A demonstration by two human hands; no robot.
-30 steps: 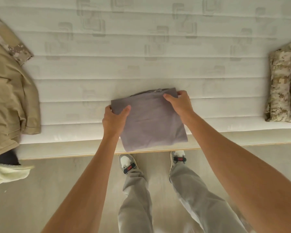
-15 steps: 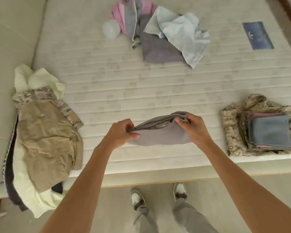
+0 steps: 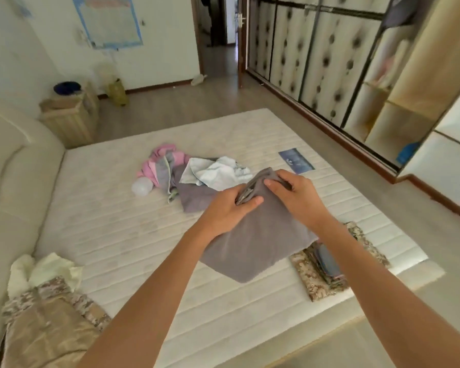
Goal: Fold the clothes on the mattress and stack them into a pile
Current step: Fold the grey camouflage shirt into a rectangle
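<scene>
In the head view, a folded grey garment [image 3: 260,237] is held above the mattress [image 3: 122,235], gripped at its top edge by the left hand [image 3: 227,208] and right hand [image 3: 296,197]. A folded pile [image 3: 329,264] lies just beneath.

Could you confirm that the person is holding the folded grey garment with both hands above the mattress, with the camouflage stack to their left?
Not quite: the head view shows the camouflage stack to the person's right. Both the left hand and right hand do hold the folded grey garment above the mattress.

Two hands [image 3: 230,208] [image 3: 299,197], one folded grey garment [image 3: 258,243], one mattress [image 3: 117,235], three clothes heaps [image 3: 194,176] [image 3: 337,266] [image 3: 48,314].
</scene>
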